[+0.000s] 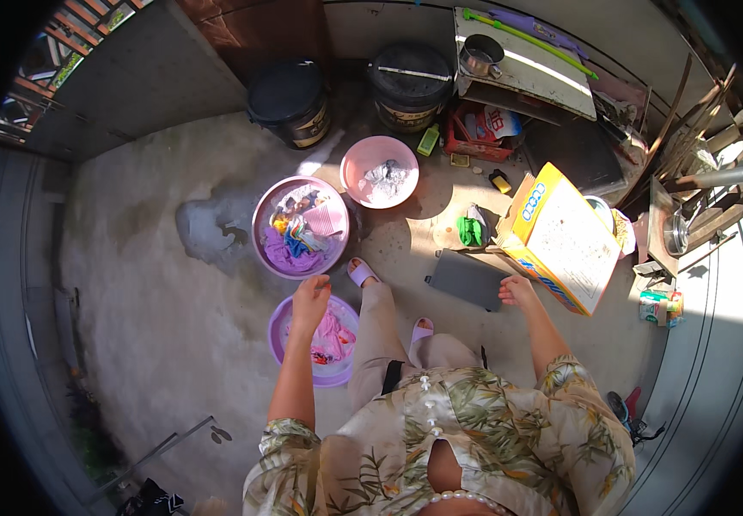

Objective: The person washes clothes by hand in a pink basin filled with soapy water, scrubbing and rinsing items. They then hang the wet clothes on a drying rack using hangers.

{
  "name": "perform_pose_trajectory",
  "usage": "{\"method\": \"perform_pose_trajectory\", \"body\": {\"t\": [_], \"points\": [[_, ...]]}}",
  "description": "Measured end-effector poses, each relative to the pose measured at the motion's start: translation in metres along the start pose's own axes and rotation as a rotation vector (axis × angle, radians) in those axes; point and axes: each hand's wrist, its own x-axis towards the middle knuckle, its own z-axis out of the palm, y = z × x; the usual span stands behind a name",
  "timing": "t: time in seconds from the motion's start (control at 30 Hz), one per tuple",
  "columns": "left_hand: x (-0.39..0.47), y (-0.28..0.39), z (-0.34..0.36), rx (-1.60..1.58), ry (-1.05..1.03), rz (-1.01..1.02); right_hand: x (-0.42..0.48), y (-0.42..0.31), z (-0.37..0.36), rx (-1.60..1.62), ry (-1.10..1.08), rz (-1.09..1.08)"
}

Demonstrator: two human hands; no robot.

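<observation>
My left hand (312,299) hangs in the air with its fingers loosely curled and nothing visible in it. Seen from above, it overlaps the far edge of a purple basin (275,348) that holds pink cloth (332,338) in sudsy water. Just beyond stands a pink basin (258,226) with purple cloth (291,253), multicoloured cloth (299,236) and a ribbed pink washboard (324,220). A lighter pink basin (353,164) farther off contains grey-white wet cloth (387,175). On the other side, my right hand (518,291) appears empty, fingers slightly bent, near a flat grey panel (468,278).
Two black lidded buckets (289,97) (410,84) stand by the far wall. A large yellow-edged cardboard box (571,238) leans at the right, near green cloth (470,231). A saucepan (481,55) rests on a worn cabinet (532,74). Wet concrete (207,226) lies left of the basins.
</observation>
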Motion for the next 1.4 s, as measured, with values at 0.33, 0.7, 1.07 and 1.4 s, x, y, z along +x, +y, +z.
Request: {"method": "perform_pose_trajectory", "body": {"t": [0.33,0.7,1.07,1.4], "points": [[0.208,-0.041,0.067,0.184,-0.158,0.021,0.155,-0.117,0.114,-0.336,0.047,0.020],[0.357,-0.201,0.273,0.508,-0.386,-0.030,0.433,-0.212,0.287,-0.718,0.166,-0.545],[0.498,-0.312,0.434,0.697,-0.458,0.415,0.610,-0.257,0.327,-1.353,-0.049,-0.615],[0.581,-0.349,0.362,0.923,-0.174,0.243,0.610,-0.305,0.302,-0.124,-0.489,-0.390]]}}
